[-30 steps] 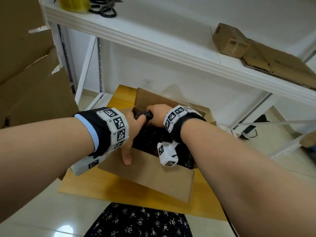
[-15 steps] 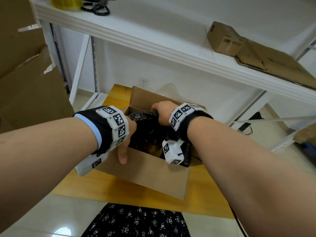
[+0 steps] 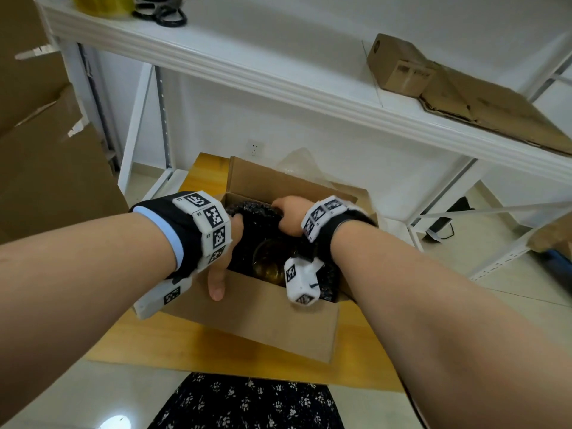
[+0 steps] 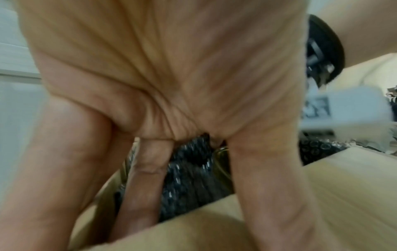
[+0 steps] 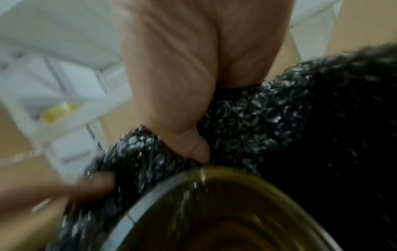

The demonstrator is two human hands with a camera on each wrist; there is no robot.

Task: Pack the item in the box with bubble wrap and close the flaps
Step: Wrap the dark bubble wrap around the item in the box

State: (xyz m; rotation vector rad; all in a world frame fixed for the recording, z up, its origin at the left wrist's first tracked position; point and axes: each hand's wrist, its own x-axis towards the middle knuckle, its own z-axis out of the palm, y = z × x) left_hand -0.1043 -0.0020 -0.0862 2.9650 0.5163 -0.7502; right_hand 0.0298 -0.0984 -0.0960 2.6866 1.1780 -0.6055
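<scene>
The round amber glass vessel (image 3: 268, 264) was noted inside the open brown cardboard box (image 3: 263, 317), mouth up, toward the box's near wall. It was ringed by black bubble wrap (image 3: 257, 212), which rose above its rim on the far side. The vessel lay directly below and between both hands, so any tucking move would go downward and inward. No long axis could be made out; only the circular rim was seen.

The right hand (image 3: 289, 218) was seen curled over the wrap at the box's far edge, thumb and fingers pinching a fold. The left hand (image 3: 227, 252) was hooked over the box's left near corner: thumb (image 3: 216, 281) flat on the outside of the near wall, fingers (image 4: 146, 183) straight and reaching down inside against the wrap. Neither hand was clearly nearer the vessel.

The box sat on a yellow wooden board (image 3: 198, 345), under a white shelf (image 3: 247, 66). Its flaps were still up.

From the head view the pinch itself was hidden behind the knuckles. The right wrist view showed the thumb (image 5: 193, 144) pressed into the wrap just above the glass rim (image 5: 163, 193). The left wrist view, blurred, showed only spread fingers and a sliver of glass.
</scene>
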